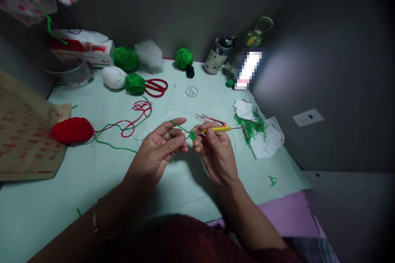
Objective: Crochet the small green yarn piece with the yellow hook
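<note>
One red yarn ball (72,130), on the counter (101,178), far left of the small green crocheted piece (192,136). Tangled yarn (143,107), red and green, left of the piece and beyond it. Left hand (159,144), just left of the piece: grip nearly closed, green strand over the raised index finger — exact hold on the piece cannot be told. The piece itself, between both hands. Orange snips (216,121), just beyond it. Yellow-handled hook (224,129), its metal end at the piece. Right hand (219,154), right of the piece — grip closed round the hook handle. Green yarn clippings (254,128), well to the piece's right.
</note>
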Motion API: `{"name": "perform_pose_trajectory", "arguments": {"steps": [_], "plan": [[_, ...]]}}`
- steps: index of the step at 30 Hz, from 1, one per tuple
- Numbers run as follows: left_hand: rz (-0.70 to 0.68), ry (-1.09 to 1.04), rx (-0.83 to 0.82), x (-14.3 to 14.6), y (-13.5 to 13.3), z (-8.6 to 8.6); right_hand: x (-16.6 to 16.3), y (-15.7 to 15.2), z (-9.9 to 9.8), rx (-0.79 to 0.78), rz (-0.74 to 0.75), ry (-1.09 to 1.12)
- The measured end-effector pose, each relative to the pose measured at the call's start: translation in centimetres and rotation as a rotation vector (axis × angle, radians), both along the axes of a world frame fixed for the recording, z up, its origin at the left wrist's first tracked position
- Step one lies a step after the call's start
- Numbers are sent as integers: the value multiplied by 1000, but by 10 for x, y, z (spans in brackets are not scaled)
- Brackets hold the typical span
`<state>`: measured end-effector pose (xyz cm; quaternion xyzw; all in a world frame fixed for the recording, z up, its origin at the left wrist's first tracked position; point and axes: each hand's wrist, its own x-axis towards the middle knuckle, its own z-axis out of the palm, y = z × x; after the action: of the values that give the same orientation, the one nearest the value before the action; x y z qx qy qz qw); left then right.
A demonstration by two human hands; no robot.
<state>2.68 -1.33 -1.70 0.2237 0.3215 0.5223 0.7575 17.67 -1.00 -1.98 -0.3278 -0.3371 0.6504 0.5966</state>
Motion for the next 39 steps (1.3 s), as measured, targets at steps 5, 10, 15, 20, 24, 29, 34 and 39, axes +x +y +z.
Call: {"name": "perform_pose_trajectory", "arguments": {"steps": [5,10,15,20,24,29,34,39], "plan": [[27,141,127,3,-2,1,0,-2,-3,107,-43,-109],[40,213,158,3,-5,0,-1,-9,-6,322,-175,-325],[56,231,188,2,-6,0,-2,-19,-2,616,-303,-656],[45,159,107,0,-5,1,-3,-19,-1,637,-282,-677],[7,143,25,-2,-2,1,-1,-9,-5,387,-149,-356],[-9,160,59,-3,-1,1,5,-3,-4,272,-14,-204],[50,236,113,-5,-2,1,7,-12,-1,525,-159,-583],[83,204,130,-1,-4,0,7,-19,-6,973,-292,-1228]]}}
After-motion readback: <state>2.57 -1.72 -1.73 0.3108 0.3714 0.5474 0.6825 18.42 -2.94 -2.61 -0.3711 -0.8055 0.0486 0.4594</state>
